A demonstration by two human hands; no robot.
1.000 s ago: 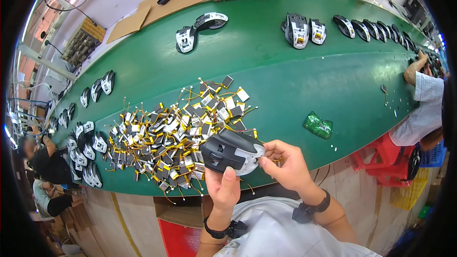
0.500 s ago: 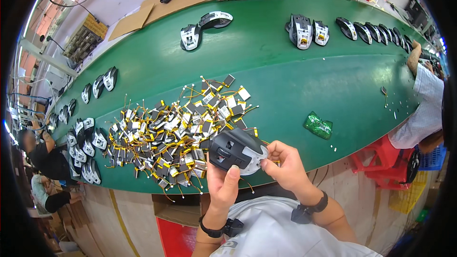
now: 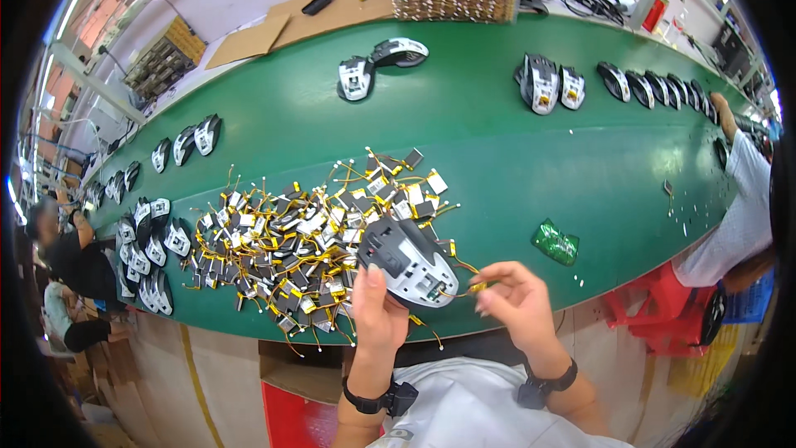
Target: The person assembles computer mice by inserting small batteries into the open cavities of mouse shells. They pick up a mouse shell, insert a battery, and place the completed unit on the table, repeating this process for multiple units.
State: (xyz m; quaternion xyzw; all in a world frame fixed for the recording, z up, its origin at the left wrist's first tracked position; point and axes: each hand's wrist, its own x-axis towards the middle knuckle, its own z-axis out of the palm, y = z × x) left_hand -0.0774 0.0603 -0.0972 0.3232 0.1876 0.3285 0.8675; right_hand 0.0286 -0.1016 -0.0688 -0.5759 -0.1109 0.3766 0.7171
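Note:
A computer mouse (image 3: 410, 261), black and white with its pale inner frame exposed, is gripped in my left hand (image 3: 379, 315), the thumb along its near side. It is tilted above the near edge of a large heap of small battery packs (image 3: 290, 236) with yellow tape and thin leads. At the mouse's right end my right hand (image 3: 522, 303) pinches a small yellow-taped battery pack (image 3: 478, 288). Thin wires run between this pack and the mouse's opening. Most of the pack is hidden by my fingers.
Partly built mice stand at the left (image 3: 153, 241), far middle (image 3: 356, 79) and far right (image 3: 541, 83) of the green table (image 3: 464, 149). A green packet (image 3: 555, 242) lies right of my hands. A co-worker's sleeve (image 3: 750, 191) is at the right edge; another person sits far left.
The mouse has turned in my left hand, so its white inner frame now faces up. My right hand has drawn away from the mouse, and a yellow-taped battery pack now shows in its fingers.

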